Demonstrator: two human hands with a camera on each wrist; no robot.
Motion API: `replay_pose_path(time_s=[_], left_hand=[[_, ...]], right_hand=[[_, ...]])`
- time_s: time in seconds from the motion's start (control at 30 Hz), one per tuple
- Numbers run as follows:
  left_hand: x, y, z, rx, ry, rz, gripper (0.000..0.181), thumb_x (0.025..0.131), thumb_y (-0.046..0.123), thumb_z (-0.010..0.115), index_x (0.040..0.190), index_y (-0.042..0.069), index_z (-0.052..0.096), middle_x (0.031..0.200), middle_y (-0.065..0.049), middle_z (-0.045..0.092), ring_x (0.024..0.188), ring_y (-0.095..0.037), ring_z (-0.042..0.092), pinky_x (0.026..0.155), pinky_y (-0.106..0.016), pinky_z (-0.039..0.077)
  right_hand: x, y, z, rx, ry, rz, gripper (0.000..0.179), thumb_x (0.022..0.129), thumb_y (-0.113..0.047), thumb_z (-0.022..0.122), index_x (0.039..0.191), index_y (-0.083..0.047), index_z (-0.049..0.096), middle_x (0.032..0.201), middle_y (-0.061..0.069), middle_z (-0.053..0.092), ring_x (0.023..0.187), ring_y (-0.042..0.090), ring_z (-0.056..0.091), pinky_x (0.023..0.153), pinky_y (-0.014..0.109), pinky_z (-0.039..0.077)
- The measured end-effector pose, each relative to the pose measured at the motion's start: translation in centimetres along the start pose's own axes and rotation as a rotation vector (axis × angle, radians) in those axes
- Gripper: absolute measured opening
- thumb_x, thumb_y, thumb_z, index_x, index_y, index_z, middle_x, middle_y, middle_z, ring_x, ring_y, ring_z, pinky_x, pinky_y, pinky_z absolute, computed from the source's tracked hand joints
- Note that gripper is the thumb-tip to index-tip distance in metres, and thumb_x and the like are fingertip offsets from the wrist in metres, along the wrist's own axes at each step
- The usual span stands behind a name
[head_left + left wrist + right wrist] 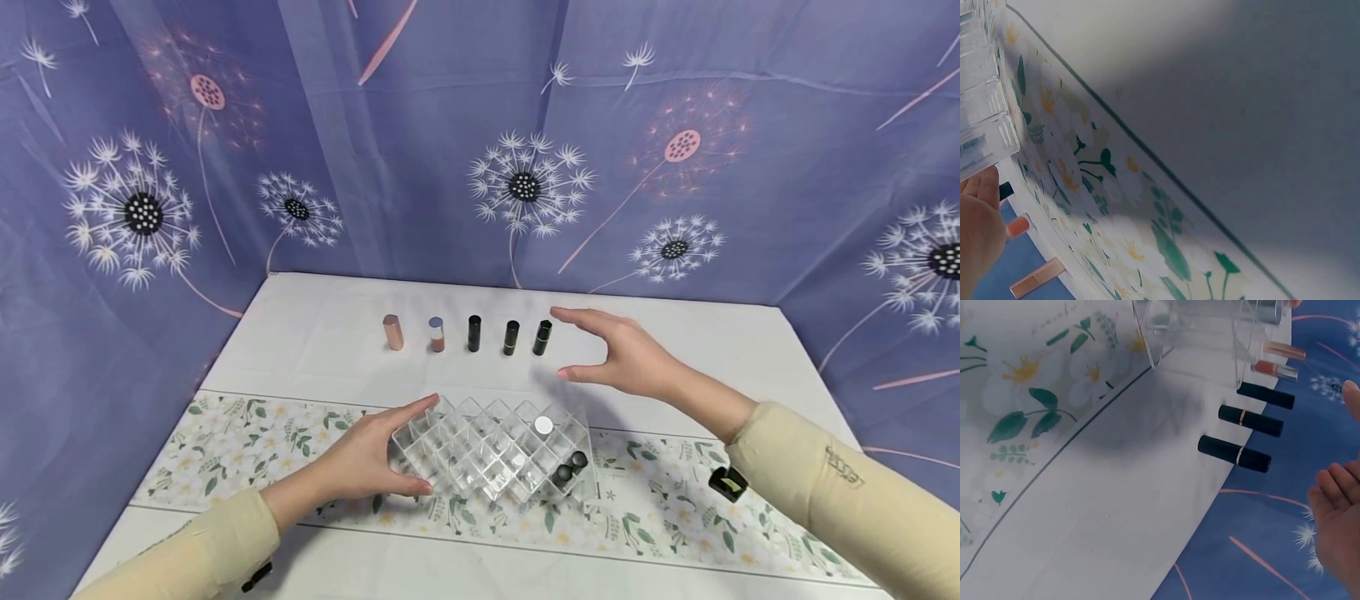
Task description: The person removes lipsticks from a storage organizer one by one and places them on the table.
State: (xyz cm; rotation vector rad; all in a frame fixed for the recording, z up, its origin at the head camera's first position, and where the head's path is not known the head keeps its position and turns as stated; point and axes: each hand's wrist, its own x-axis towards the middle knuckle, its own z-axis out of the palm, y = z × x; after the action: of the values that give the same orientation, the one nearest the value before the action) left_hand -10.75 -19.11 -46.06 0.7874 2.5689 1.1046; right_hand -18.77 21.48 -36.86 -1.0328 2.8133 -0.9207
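A clear lipstick organizer [480, 454] with diamond-shaped slots stands on the floral strip. My left hand [375, 454] rests against its left end, thumb and fingers spread along the corner. Two black-capped lipsticks [571, 468] and one white-topped tube [543, 425] stand in slots at its right side. My right hand [626, 354] is spread in the air just right of the rightmost black lipstick [542, 337], holding nothing. Left of that lipstick stand another black one [511, 337], a plain black one [474, 333], a silver-capped pink tube [437, 334] and a rose-gold lipstick [393, 332].
The white tabletop [315, 333] carries a floral strip [262, 442] across its front half. A blue dandelion-print curtain [420, 167] hangs along the back and both sides.
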Motion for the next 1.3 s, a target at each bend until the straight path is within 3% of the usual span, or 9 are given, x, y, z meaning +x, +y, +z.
replay_pose_path(time_s=[0.5,1.3], left_hand=[[0.0,0.0,0.0,0.006,-0.002,0.005,0.116,0.073,0.051,0.097,0.168,0.019,0.039,0.165,-0.009,0.048,0.145,-0.041,0.052,0.117,-0.065,0.043],[0.1,0.1,0.0,0.004,-0.013,-0.006,0.116,0.073,0.051,0.097,0.168,0.021,0.037,0.166,-0.007,0.046,0.147,-0.04,0.05,0.118,-0.064,0.042]], right_hand=[[-1.5,-1.7,0.4,0.034,-0.073,-0.013,0.091,0.085,-0.038,0.092,0.16,-0.01,0.049,0.161,0.013,0.053,0.147,0.038,0.051,0.121,0.058,0.041],[-2.9,-1.6,2.9,0.084,-0.122,-0.023,0.085,0.085,-0.034,0.092,0.157,-0.01,0.054,0.157,0.008,0.057,0.144,0.033,0.055,0.119,0.053,0.046]])
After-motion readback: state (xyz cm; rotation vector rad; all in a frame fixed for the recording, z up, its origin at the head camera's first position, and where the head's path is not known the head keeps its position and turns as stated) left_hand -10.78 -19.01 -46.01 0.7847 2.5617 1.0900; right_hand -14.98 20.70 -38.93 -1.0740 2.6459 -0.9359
